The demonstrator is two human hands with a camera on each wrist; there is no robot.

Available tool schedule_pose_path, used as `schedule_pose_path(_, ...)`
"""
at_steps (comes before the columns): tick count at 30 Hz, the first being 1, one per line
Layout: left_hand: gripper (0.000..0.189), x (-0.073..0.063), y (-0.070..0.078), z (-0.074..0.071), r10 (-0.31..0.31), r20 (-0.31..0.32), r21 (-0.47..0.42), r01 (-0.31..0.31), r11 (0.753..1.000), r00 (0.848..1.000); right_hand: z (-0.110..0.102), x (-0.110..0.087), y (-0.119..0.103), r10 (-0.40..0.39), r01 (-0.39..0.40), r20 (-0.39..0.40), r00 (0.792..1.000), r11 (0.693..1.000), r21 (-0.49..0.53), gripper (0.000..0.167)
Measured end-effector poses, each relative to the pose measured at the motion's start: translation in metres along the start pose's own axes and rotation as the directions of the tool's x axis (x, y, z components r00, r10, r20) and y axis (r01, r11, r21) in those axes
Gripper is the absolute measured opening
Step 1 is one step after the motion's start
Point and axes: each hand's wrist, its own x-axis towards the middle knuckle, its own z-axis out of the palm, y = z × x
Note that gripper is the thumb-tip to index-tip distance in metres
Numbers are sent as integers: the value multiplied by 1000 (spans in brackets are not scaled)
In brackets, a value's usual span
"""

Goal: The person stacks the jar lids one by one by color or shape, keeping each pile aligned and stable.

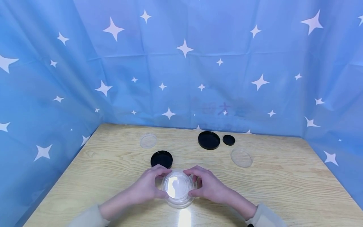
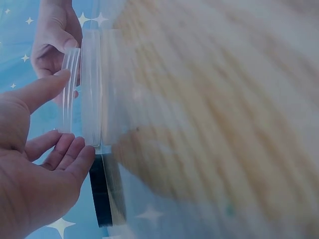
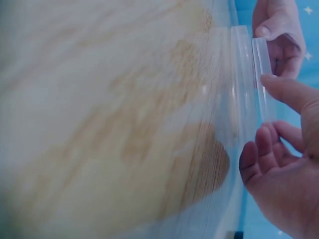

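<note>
Both hands grip a small clear round dish (image 1: 178, 184) from its two sides. My left hand (image 1: 146, 186) has the thumb on its near edge and the fingers on its far edge, and my right hand (image 1: 211, 186) mirrors that grasp. Directly under it, a wider clear round dish (image 1: 179, 205) lies on the table. Seen edge-on in the left wrist view, the small dish (image 2: 71, 94) sits close over the wider dish (image 2: 91, 99). A shallow black round dish (image 1: 161, 158) lies just beyond the left fingers.
Farther back on the wooden table (image 1: 283, 183) lie a large black disc (image 1: 209, 140) and a small black disc (image 1: 228, 140). A thin clear disc (image 1: 148, 141) is at back left, another clear disc (image 1: 241, 157) at right. Blue star-patterned cloth (image 1: 181, 69) surrounds the table.
</note>
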Motion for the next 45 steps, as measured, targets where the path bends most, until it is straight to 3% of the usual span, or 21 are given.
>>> schedule_pose_path(12, 74, 2, 1, -1, -1, 3, 24, 1, 1000, 1000, -1, 0, 1, -7, 7, 1, 1000, 1000, -8, 60)
schedule_pose_path(33, 70, 4, 3, -2, 11, 26, -14, -10, 1000, 1000, -3, 0, 2, -6, 6, 9, 1000, 1000, -3, 60)
schedule_pose_path(45, 62, 8, 6, -8, 60, 6, -144, -58, 988, 998, -13, -4, 0, 37, -36, -14, 999, 999, 29, 59)
